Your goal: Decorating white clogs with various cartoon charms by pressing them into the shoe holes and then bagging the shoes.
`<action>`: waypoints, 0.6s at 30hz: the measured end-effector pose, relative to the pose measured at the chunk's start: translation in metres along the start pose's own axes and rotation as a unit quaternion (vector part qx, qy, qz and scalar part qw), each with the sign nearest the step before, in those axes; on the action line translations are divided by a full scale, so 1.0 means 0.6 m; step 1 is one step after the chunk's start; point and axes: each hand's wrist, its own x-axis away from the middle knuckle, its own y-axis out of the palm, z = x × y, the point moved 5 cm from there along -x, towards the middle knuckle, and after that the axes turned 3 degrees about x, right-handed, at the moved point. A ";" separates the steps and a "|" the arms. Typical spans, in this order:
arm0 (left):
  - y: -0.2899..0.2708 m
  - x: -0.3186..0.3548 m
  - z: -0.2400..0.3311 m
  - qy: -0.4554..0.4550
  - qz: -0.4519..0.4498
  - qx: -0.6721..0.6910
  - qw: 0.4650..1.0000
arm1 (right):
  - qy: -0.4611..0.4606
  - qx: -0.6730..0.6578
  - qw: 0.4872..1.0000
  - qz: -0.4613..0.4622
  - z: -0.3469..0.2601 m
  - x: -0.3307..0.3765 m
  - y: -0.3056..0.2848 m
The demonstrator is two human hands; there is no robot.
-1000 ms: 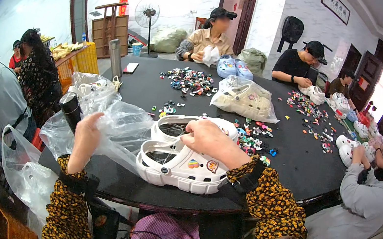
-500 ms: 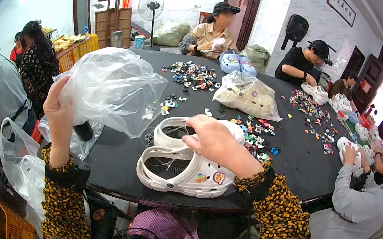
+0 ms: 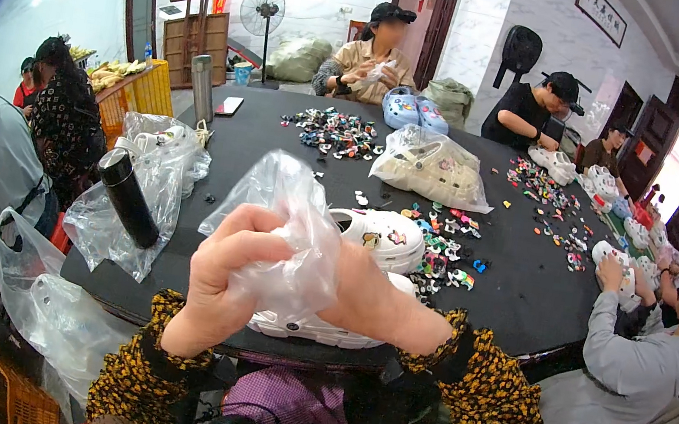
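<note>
In front of me a crumpled clear plastic bag [image 3: 277, 189] is bunched between my hands, above the near table edge. My left hand [image 3: 230, 270] is closed around its side, the fingers curled into the film. My right hand [image 3: 374, 301] meets the bag from the other side; its fingers are covered by the film, and I cannot tell how they are bent. Behind and below the hands sits a pair of white clogs with small charms: the far clog [image 3: 393, 238] shows its toe, while the near clog [image 3: 317, 332] is mostly hidden by my hands.
Several loose shoe charms [image 3: 445, 237] lie right of the clogs, with another heap [image 3: 333, 134] farther back. A bagged pair of clogs [image 3: 434, 169] stands beyond. At left are a black flask [image 3: 128, 198] on plastic and a steel flask [image 3: 202, 88]. Co-workers sit around the table.
My left hand has brought the plastic bag from the left, right and down in front of the clogs. My right hand has left the clogs and met the bag, which is now crumpled smaller.
</note>
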 end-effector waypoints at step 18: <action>-0.036 -0.010 0.012 -0.073 -0.062 -0.162 0.982 | -0.103 0.028 0.991 0.079 0.021 0.026 -0.061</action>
